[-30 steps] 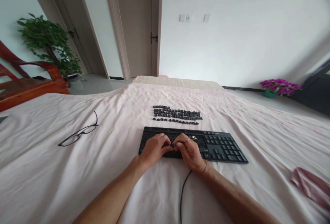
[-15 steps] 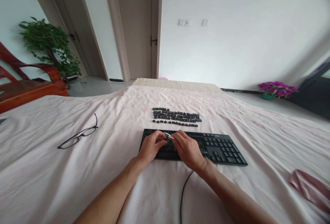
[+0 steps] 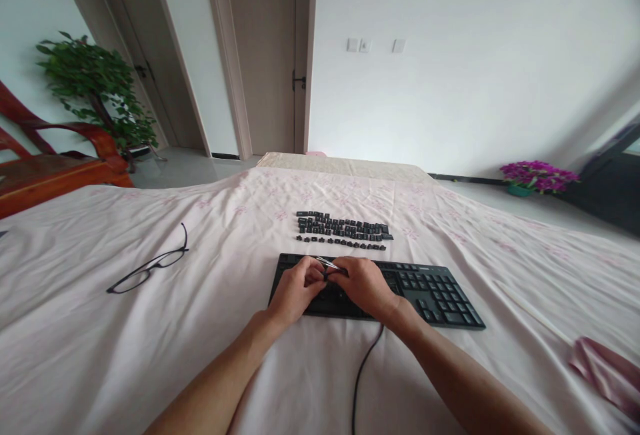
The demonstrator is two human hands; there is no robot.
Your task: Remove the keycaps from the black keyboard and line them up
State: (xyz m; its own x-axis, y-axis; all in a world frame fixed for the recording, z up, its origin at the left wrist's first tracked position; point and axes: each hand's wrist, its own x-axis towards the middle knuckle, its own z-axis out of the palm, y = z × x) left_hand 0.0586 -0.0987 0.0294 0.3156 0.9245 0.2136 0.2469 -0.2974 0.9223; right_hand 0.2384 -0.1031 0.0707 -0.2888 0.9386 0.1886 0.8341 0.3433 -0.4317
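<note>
A black keyboard (image 3: 443,291) lies on the cloth, its left part bare of many keycaps and partly covered by my hands. My right hand (image 3: 369,287) is closed on slim silver tweezers (image 3: 327,263), which point left across the gap between my hands. My left hand (image 3: 294,288) is over the keyboard's left side, thumb and fingers pinched together close to my right fingertips. Something small and dark shows between the fingertips, too hidden to name. Loose black keycaps (image 3: 345,230) lie in rows behind the keyboard.
Black-framed glasses (image 3: 150,265) rest on the pink tablecloth (image 3: 200,355) at the left. A black cable (image 3: 361,368) runs from the keyboard toward me. At the right lie a pale stick (image 3: 535,315) and a pink cloth (image 3: 605,371).
My right hand has turned and come closer to my left, so the fingertips nearly meet. The left fingers have curled in more. The view has shifted slightly.
</note>
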